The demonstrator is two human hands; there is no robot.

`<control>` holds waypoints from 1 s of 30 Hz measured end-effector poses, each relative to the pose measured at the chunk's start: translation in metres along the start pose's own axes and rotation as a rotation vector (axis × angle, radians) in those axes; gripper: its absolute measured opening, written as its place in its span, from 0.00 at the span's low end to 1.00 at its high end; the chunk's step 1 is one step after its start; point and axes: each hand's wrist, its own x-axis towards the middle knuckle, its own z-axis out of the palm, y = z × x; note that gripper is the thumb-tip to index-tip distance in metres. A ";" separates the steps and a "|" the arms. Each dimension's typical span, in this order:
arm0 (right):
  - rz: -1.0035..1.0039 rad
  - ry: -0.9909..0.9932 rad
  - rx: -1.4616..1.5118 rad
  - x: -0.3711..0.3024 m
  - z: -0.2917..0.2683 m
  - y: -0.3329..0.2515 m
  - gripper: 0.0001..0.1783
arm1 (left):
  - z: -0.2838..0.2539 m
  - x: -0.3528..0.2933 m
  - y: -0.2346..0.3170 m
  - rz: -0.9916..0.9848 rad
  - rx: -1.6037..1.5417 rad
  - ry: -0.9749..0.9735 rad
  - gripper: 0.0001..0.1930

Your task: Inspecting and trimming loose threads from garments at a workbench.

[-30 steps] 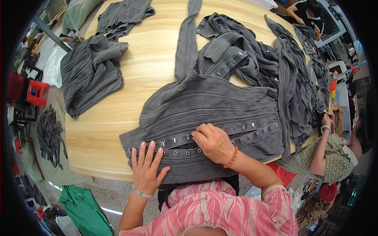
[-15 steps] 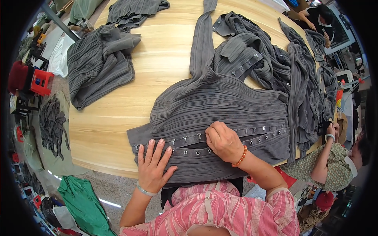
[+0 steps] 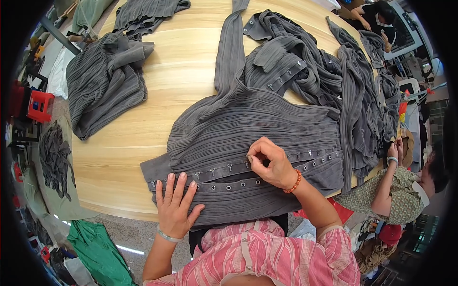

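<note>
A dark grey ribbed cardigan lies spread out in front of me, its front placket running left to right. One edge carries a row of metal hooks, the facing edge a row of metal eyelets, with a gap between them. My left hand rests flat on the placket's left end, fingers stretched. Over the middle of the hook row, my right hand is closed in a pinch beside one hook. Whatever sits between its fingertips is too small to make out.
More grey garments lie on the wooden table: a folded one at left, a heap behind the cardigan, a pile at right. A co-worker sits at the right edge, another person farther back. Green cloth lies lower left.
My right hand has turned a little, its thumb and forefinger now showing as a pinch at the hook row. My left hand stays flat on the placket. The whole view has shifted slightly.
</note>
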 end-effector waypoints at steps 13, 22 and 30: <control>-0.173 0.048 -0.099 -0.001 -0.012 -0.004 0.05 | 0.000 0.001 -0.001 0.019 0.009 -0.005 0.29; -0.179 0.109 -0.447 -0.019 -0.022 -0.006 0.08 | 0.001 0.001 -0.001 0.018 0.009 0.007 0.29; -0.102 0.210 -0.448 -0.019 0.033 -0.012 0.10 | 0.000 -0.002 0.001 0.033 0.084 -0.016 0.28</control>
